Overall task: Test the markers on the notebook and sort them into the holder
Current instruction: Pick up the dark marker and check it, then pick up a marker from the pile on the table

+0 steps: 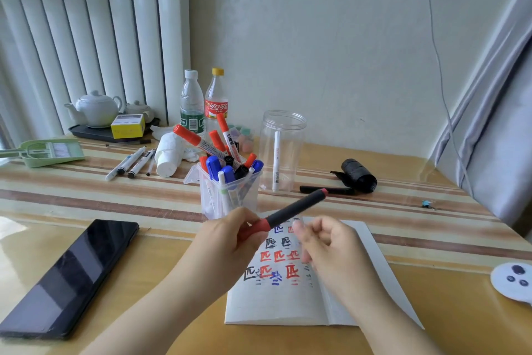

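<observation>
midway through testing, left hand (230,236) grips a red-capped black marker (290,212) above the scribbled notebook (276,305), right hand (325,242) blurred, fingers loosely curled and empty, uncapping likely next.

The open notebook (276,305) lies on the bench (161,277) at the near centre. Just behind it stands the holder (230,196), with markers (221,170) upright in it. To the holder's right stands a jar (283,150) with one pen inside. Right of the jar lie a marker (326,190) and a roll of bags (358,174). Left of the notebook lies a phone (67,277). Behind the holder stand two bottles (203,104); left of them a teapot (96,108) sits on a tray (86,132). Loose pens (131,163) lie between the tray and the holder. Above the notebook the left hand (230,242) holds a marker pen (290,212), the right hand (325,242) beside it.
</observation>
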Motion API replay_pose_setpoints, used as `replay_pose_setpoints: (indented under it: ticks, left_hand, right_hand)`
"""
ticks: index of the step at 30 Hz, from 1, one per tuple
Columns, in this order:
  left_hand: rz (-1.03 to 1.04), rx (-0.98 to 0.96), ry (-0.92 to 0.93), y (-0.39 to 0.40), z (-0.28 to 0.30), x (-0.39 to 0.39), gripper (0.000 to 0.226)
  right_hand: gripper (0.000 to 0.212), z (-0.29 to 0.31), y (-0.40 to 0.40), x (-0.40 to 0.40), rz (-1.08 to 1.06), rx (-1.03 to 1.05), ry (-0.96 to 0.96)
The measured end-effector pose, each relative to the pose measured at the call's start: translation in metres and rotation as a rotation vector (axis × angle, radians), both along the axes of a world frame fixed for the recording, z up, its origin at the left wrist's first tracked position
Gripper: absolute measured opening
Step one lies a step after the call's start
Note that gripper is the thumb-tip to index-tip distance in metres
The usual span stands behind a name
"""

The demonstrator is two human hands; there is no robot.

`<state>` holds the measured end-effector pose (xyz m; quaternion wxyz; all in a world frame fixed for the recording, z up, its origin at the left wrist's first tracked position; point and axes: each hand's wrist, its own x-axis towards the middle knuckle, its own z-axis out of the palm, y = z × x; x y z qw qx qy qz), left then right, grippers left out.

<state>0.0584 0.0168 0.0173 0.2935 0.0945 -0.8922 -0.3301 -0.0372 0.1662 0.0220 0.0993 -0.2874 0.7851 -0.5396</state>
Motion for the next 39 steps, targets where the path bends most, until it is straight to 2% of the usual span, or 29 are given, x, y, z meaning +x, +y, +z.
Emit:
replay_pose_setpoints:
  ticks: [2, 4, 6, 10, 13, 15, 19, 21, 24, 32, 36, 39]
  left_hand:
    - [0.022, -0.008, -0.02, -0.001, 0.001, -0.002, 0.007]
    - [0.021, -0.03, -0.008, 0.002, 0.0, -0.007, 0.007]
    - [0.003, -0.064, 0.024, 0.008, 0.001, -0.013, 0.008]
    - [0.026, -0.071, 0.042, 0.012, 0.013, -0.024, 0.012]
    - [0.041, -0.113, 0.034, 0.002, 0.025, -0.033, 0.016]
    - [0.046, -0.158, 0.028, -0.003, 0.035, -0.04, 0.018]
    - [0.074, -0.251, 0.065, -0.011, 0.059, -0.064, 0.018]
    - [0.08, -0.295, 0.052, -0.016, 0.07, -0.078, 0.019]
    - [0.068, -0.339, 0.02, -0.022, 0.079, -0.095, 0.018]
    - [0.016, -0.335, 0.026, -0.023, 0.059, -0.115, 0.019]
    - [0.004, -0.331, 0.002, -0.023, 0.046, -0.117, 0.016]
    - [-0.014, -0.325, 0.001, -0.02, 0.043, -0.118, 0.017]
  right_hand:
    - [0.007, -0.001, 0.003, -0.004, -0.025, 0.028, 0.408]
    - [0.027, -0.003, -0.001, -0.007, 0.059, 0.147, 0.773]
    - [0.032, -0.007, -0.009, -0.011, 0.137, 0.215, 0.912]
    - [0.019, 0.001, -0.017, -0.032, 0.077, 0.162, 0.869]
    - [0.015, 0.035, -0.013, -0.066, -0.153, -0.011, 0.862]
    - [0.011, 0.07, -0.013, -0.083, -0.262, -0.154, 0.775]
    - [0.024, 0.125, -0.037, -0.114, -0.236, -0.317, 0.582]
    - [0.021, 0.132, -0.058, -0.131, -0.203, -0.276, 0.52]
    - [0.008, 0.127, -0.089, -0.157, -0.197, -0.099, 0.502]
    - [0.034, 0.084, -0.122, -0.193, -0.122, 0.384, 0.55]
    - [0.038, 0.076, -0.121, -0.195, -0.115, 0.396, 0.551]
    - [0.03, 0.078, -0.108, -0.195, -0.091, 0.294, 0.567]
